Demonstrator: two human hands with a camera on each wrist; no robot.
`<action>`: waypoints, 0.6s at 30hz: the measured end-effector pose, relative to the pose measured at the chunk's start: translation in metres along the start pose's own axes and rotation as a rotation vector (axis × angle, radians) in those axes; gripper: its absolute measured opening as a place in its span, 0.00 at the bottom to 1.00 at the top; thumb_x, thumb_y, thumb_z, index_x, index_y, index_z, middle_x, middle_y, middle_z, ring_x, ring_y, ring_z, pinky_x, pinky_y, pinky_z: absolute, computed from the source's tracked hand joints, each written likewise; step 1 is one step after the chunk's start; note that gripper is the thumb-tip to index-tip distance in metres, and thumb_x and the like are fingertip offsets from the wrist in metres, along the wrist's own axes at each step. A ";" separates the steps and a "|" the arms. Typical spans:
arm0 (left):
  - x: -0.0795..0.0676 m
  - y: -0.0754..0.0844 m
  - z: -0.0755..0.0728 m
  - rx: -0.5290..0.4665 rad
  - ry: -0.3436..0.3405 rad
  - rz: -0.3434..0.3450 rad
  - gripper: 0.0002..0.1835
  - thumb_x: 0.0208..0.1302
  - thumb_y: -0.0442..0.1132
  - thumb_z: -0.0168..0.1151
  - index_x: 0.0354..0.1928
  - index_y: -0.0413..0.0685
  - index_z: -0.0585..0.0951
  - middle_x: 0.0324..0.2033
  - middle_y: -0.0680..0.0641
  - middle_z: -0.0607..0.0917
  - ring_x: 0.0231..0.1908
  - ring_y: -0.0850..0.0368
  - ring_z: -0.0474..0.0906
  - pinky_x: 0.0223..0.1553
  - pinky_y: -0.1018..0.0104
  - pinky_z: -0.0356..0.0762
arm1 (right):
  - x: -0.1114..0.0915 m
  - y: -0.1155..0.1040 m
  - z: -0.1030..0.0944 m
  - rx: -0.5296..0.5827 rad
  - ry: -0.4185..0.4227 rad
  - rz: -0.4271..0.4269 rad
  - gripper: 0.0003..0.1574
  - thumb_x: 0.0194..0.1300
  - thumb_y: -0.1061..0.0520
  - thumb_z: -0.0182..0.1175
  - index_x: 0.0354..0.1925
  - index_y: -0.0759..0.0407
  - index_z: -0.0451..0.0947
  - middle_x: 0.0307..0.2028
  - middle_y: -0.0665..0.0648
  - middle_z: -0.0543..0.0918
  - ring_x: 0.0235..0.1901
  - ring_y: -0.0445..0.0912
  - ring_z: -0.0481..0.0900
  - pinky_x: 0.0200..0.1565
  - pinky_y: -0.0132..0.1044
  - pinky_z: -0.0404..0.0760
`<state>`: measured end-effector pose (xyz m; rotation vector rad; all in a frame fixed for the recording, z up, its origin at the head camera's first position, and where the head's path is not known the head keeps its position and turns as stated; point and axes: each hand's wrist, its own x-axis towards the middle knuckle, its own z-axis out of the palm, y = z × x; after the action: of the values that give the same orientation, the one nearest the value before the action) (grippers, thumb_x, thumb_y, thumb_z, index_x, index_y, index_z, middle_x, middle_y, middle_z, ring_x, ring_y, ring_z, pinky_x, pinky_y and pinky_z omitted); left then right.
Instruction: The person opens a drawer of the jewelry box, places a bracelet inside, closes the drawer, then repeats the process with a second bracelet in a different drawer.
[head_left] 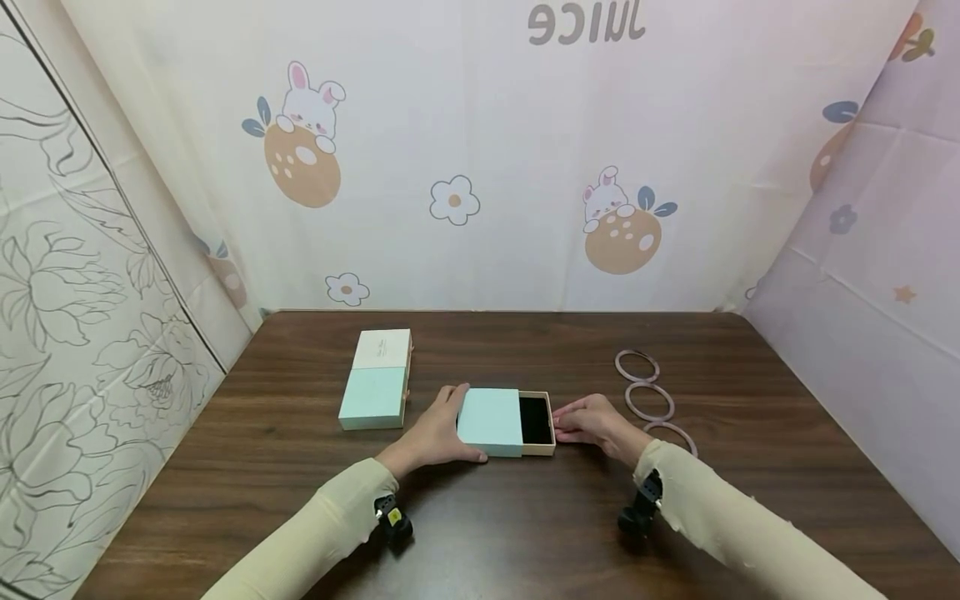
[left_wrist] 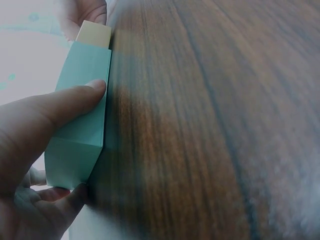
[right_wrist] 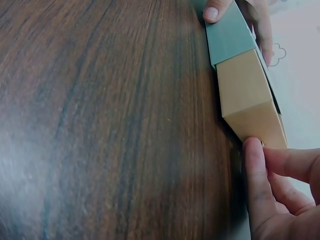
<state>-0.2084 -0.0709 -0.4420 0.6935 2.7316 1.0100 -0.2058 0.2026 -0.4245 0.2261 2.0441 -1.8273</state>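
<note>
A mint-green sleeve point(head_left: 490, 421) lies flat at mid-table, with a cream drawer point(head_left: 553, 425) partly slid out of its right end. The drawer's black lining shows. My left hand point(head_left: 437, 429) grips the sleeve from the left, thumb along its near side, other fingers round the far edge and end. At the drawer's outer end is my right hand point(head_left: 596, 425). In the right wrist view its thumb and forefinger pinch a small pull tab point(right_wrist: 262, 143) on that end face, mostly hidden by the fingertips.
Another mint and cream box point(head_left: 372, 392) lies further left, small tabs on its right side. Several pinkish bangles lie in a row to the right, the far one point(head_left: 637, 364) near the back, the nearest partly behind my right wrist. A printed curtain point(head_left: 480, 267) hangs behind the table point(head_left: 510, 533).
</note>
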 end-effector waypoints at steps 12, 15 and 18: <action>0.000 -0.001 0.001 -0.003 0.006 0.006 0.61 0.42 0.54 0.77 0.73 0.39 0.52 0.63 0.37 0.62 0.51 0.48 0.71 0.50 0.53 0.72 | -0.002 0.001 -0.007 -0.011 -0.007 -0.013 0.18 0.61 0.76 0.51 0.49 0.87 0.69 0.28 0.58 0.82 0.27 0.43 0.81 0.35 0.35 0.81; 0.000 -0.001 0.001 -0.004 0.006 0.004 0.61 0.42 0.54 0.77 0.73 0.40 0.52 0.63 0.37 0.62 0.51 0.48 0.70 0.50 0.53 0.71 | -0.002 0.001 -0.009 -0.013 -0.012 -0.012 0.17 0.61 0.76 0.50 0.49 0.87 0.69 0.28 0.58 0.82 0.27 0.42 0.81 0.35 0.35 0.81; 0.000 -0.001 0.000 -0.005 0.004 0.007 0.61 0.42 0.54 0.77 0.73 0.39 0.52 0.63 0.37 0.62 0.52 0.48 0.70 0.51 0.53 0.71 | -0.002 0.001 -0.010 -0.008 -0.014 -0.013 0.17 0.61 0.76 0.50 0.48 0.87 0.70 0.27 0.57 0.82 0.27 0.42 0.81 0.35 0.35 0.81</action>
<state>-0.2087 -0.0718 -0.4431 0.7018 2.7306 1.0200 -0.2053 0.2126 -0.4241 0.1975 2.0470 -1.8231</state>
